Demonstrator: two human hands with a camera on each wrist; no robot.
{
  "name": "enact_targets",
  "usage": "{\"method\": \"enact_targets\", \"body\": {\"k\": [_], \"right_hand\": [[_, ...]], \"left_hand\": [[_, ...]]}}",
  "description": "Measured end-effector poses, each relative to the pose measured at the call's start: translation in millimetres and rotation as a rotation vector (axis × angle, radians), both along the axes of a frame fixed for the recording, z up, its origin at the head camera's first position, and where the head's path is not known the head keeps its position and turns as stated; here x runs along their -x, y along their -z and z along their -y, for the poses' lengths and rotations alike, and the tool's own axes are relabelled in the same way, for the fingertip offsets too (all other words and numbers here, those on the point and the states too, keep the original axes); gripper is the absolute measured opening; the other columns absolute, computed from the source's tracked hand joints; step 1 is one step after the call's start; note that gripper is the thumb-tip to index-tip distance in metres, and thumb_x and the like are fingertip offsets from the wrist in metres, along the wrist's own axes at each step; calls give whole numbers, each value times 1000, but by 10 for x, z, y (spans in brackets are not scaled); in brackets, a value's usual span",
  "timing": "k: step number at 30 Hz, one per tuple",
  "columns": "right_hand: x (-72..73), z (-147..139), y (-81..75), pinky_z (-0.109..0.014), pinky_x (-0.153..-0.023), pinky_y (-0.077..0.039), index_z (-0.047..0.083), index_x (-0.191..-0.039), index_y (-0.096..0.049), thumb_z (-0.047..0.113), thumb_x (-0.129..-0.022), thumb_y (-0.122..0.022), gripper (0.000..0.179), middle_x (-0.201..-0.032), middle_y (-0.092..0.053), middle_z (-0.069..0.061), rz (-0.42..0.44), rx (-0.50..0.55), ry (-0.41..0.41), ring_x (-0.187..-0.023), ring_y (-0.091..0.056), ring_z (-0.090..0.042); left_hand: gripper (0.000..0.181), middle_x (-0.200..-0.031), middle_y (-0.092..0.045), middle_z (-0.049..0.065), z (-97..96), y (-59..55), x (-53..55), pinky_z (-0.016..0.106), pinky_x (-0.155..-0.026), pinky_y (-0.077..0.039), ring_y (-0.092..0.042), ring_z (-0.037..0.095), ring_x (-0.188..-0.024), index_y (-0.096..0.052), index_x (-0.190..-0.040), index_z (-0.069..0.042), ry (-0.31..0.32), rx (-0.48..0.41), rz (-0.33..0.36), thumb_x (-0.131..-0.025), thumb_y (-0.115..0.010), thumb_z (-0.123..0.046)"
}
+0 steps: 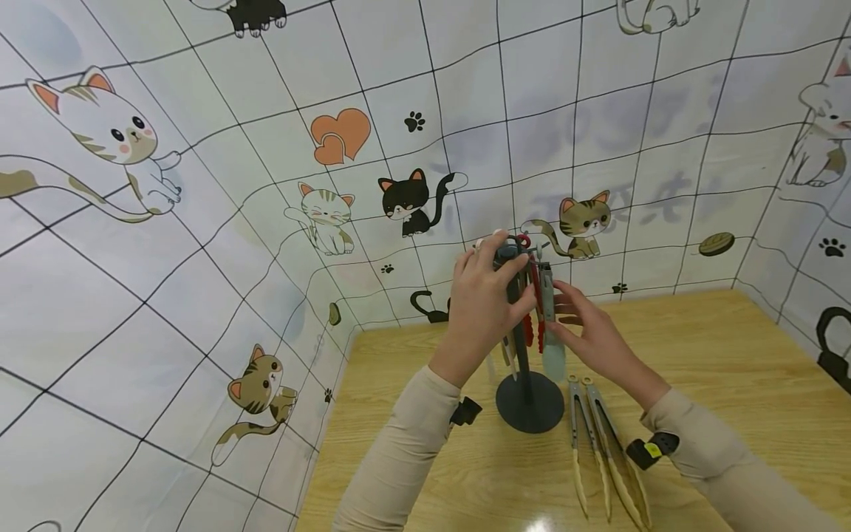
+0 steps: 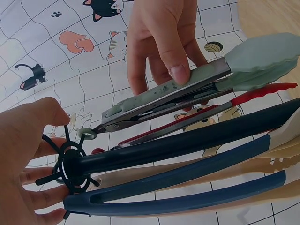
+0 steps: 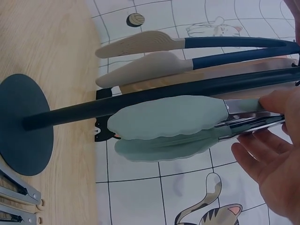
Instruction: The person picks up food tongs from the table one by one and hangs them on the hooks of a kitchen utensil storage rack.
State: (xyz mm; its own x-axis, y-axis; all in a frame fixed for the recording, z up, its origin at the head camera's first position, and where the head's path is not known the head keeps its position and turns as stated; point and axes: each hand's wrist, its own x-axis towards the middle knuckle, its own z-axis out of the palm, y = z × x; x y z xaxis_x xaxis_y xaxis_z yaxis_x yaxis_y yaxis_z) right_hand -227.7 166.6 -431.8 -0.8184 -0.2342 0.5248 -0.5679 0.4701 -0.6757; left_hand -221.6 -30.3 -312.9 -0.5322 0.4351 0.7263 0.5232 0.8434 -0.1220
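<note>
A dark utensil stand (image 1: 530, 405) with a round base, a post and a ring of hooks stands on the table. My left hand (image 1: 488, 292) grips the hook ring (image 2: 74, 168) at its top, fingers spread among the hooks. Light green tongs (image 3: 164, 117) with metal arms hang by their loop on one hook. My right hand (image 1: 592, 329) pinches those green tongs by the handle, thumb on one side and fingers on the other. Beside them hang red tongs (image 2: 265, 93), blue tongs (image 2: 187, 201) with beige tips, and wood-coloured tongs partly hidden behind.
Two metal tongs with tan tips, one smaller (image 1: 577, 436) and one larger (image 1: 614, 443), lie on the wooden table (image 1: 412, 414) right of the stand's base. A white wall covering (image 1: 372, 66) with cat drawings rises behind and at both sides.
</note>
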Motion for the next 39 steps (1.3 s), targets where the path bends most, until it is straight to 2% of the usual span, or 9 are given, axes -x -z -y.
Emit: {"method": "enact_targets", "body": {"k": [7, 13, 21, 28, 31, 34, 39], "right_hand": [[-11, 31, -22, -56, -91, -52, 14, -158, -24, 7, -95, -64, 74, -132, -57, -21, -16, 20, -19, -119, -58, -38], [-1, 27, -20, -57, -91, -51, 15, -157, -24, 8, -96, -63, 74, -133, -57, -20, -16, 11, -5, -120, -58, -38], [23, 3, -16, -61, -94, -49, 18, -158, -21, 14, -98, -62, 73, -135, -55, -21, 27, -12, 5, -123, -55, -40], [-16, -98, 6, -59, -94, -48, 20, -159, -21, 14, -96, -65, 77, -134, -55, -21, 44, -41, 31, -122, -55, -39], [-59, -160, 75, -58, -92, -49, 18, -158, -24, 12, -95, -65, 76, -134, -55, -22, 47, -65, 45, -120, -57, -40], [-119, -241, 207, -60, -90, -49, 11, -156, -29, 11, -96, -64, 70, -133, -54, -23, 66, -96, 67, -117, -58, -42], [-251, -404, 570, -58, -86, -51, 3, -143, -47, 14, -96, -63, 51, -131, -55, -24, 166, -231, 153, -113, -58, -44]], "left_hand": [[35, -145, -53, 7, -9, 1, 11, 45, -111, -44, -61, 24, -125, -73, -119, -25, 14, -5, 1, -88, -70, -40], [35, -144, -54, 7, -20, -11, 13, 45, -110, -44, -61, 25, -124, -73, -119, -24, 29, -16, 0, -87, -70, -39], [35, -142, -55, 6, -25, -28, 28, 44, -111, -43, -62, 23, -124, -73, -118, -25, 13, -11, 2, -87, -70, -41], [33, -141, -56, 5, -18, -29, 52, 43, -111, -43, -64, 21, -121, -73, -117, -27, -9, 15, -6, -89, -67, -44], [34, -141, -56, 5, -18, -24, 61, 42, -111, -43, -63, 21, -120, -73, -116, -28, -18, 25, -7, -88, -69, -45], [34, -141, -55, 5, -18, -22, 66, 42, -110, -44, -62, 22, -119, -73, -116, -29, -26, 36, -6, -87, -69, -47], [35, -141, -54, 5, -25, -24, 74, 41, -107, -45, -61, 24, -117, -72, -116, -30, -37, 49, 3, -87, -68, -49]]}}
